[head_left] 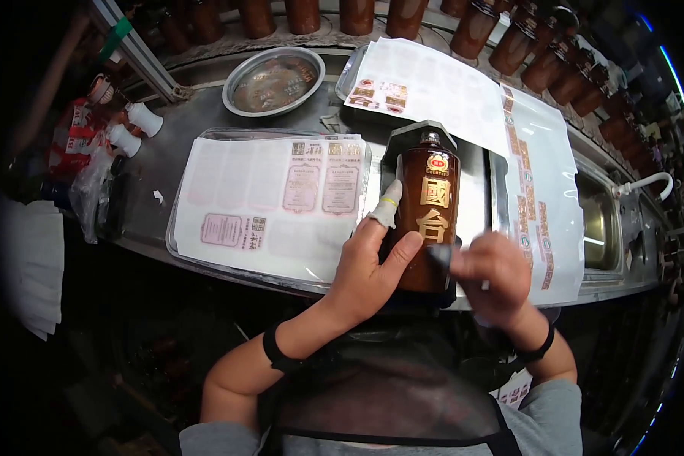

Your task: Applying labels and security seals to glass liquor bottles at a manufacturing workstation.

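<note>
A brown glazed bottle (421, 266) with gold lettering and a red-and-gold emblem lies on its back in a dark angular holder (450, 135), its neck pointing away from me. My left hand (368, 262) grips the bottle's left side, thumb across its front; a pale finger cot (385, 207) with a yellow band covers one fingertip. On the bottle's lower right, my right hand (495, 273) is closed round a small dark flat piece (439, 256) whose tip meets the surface below the lettering. Motion blurs that hand, so the piece's exact kind is unclear.
Label sheets lie on a tray (172, 220) at left and over the right side (543, 197). Behind stands a metal bowl (235, 106) of liquid. A sink (602, 220) with a white faucet (650, 184) is at right. Brown bottles (357, 15) line the back.
</note>
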The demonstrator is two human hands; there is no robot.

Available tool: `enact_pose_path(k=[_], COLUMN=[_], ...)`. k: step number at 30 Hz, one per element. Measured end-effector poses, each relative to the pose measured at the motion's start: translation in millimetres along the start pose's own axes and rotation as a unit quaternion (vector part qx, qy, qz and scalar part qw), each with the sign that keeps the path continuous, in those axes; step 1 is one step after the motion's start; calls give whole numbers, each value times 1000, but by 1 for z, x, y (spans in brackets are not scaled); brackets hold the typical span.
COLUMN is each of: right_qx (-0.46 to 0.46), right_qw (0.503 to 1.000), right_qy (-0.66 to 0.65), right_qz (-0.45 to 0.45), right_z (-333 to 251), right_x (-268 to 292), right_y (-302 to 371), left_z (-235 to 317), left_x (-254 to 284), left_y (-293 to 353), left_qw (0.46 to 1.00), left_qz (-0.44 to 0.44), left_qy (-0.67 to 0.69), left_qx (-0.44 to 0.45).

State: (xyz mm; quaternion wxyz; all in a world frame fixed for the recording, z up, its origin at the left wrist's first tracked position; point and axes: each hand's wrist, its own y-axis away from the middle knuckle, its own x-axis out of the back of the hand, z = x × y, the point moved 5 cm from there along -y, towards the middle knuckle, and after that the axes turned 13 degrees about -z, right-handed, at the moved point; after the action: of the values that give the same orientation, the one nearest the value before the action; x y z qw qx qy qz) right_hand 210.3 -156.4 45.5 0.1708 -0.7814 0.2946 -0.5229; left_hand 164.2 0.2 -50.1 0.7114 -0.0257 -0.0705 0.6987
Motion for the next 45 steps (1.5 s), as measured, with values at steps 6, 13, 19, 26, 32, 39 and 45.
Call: enact_pose_path(k=[6,13,19,26,32,39,45], right_qx=[-420,-260,-58,-439,-610,-611,-621], right_qw=[889,958,998,854,779,758,757], right_qy=[-164,-108,35,-243,-103,212,161], right_qz=[76,53,-20,136,99,-89,-122], right_z=[43,58,20,57,147,194,171], right_x=[-3,-14,-5,31,76,111,131], right_y=[24,49,38,118,194,193,219], left_z=[-2,-3,-3,-6,-7,-9,-15], left_x=[-7,-6,-9,-10,4,18,21], left_y=[0,0,1,3,9,16,16], left_qw=[1000,999,987,991,989,988,991], left_qz=[9,26,-4,-4,5,17,34], left_qy=[19,37,144,77,127,127,101], left_qx=[12,16,68,108,72,82,75])
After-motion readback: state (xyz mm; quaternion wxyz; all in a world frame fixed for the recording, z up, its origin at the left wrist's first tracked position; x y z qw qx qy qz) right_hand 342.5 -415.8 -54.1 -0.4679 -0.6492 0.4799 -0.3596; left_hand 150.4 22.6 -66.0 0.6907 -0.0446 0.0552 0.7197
